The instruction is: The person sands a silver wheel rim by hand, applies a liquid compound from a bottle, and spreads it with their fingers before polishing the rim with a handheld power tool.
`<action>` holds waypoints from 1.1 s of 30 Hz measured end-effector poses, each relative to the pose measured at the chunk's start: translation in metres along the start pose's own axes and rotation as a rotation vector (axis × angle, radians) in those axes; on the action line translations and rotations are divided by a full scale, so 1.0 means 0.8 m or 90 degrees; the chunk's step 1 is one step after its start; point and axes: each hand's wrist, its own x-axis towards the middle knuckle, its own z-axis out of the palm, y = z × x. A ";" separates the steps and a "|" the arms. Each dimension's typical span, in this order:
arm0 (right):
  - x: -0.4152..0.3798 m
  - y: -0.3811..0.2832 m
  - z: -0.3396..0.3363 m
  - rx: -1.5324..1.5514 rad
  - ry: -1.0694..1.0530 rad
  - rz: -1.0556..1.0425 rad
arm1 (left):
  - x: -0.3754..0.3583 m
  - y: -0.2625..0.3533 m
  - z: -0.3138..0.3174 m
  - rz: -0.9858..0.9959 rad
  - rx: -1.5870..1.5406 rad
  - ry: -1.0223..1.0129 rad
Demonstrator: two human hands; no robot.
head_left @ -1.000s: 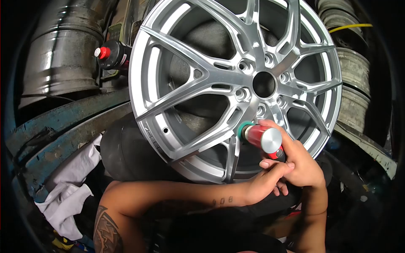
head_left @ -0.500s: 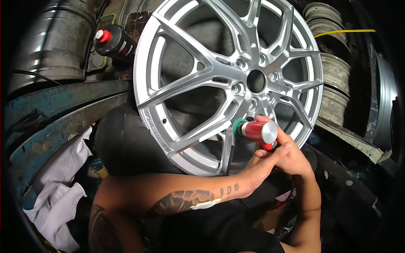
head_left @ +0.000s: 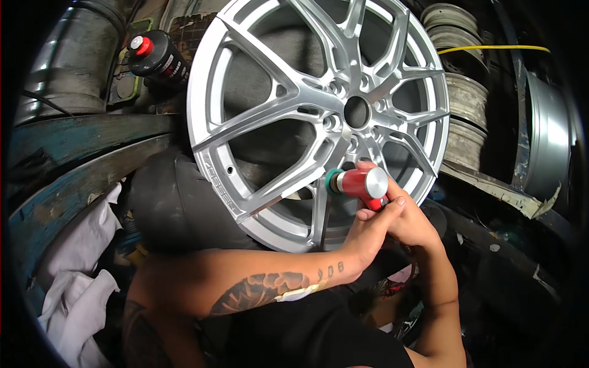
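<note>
A silver multi-spoke alloy wheel (head_left: pixel 288 101) leans in front of me, tilted, with raised letters along its lower left rim. Both my hands hold a small red air sander (head_left: pixel 354 184) with a silver round end cap and a green pad (head_left: pixel 332 181). That pad meets a lower spoke just below the hub hole. My left hand (head_left: pixel 363 236), reaching in from the left below the wheel, is closed around the sander's handle. On the tool's right side, my right hand (head_left: pixel 412 222) is also closed, its fingers behind the body. Much of the grip is hidden by the hands.
A dark bottle with a red cap (head_left: pixel 158 56) stands left of the wheel. White cloth (head_left: pixel 80 294) hangs at lower left beside a blue metal beam (head_left: pixel 92 135). Stacked worn rims (head_left: pixel 461 101) and a yellow hose (head_left: pixel 491 48) are at right. A black rounded support (head_left: pixel 169 205) sits under the wheel.
The whole view has shifted, so wheel, sander and hands appear slightly further left. Against the wheel, the pad stays at nearly the same spot on the spoke.
</note>
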 end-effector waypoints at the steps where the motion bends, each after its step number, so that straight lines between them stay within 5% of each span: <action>1: 0.001 0.004 0.001 0.010 0.017 0.003 | 0.002 0.002 -0.003 -0.022 -0.003 -0.033; 33: 0.007 0.018 0.001 -0.010 0.067 -0.051 | -0.003 0.028 0.012 -0.059 -0.064 0.007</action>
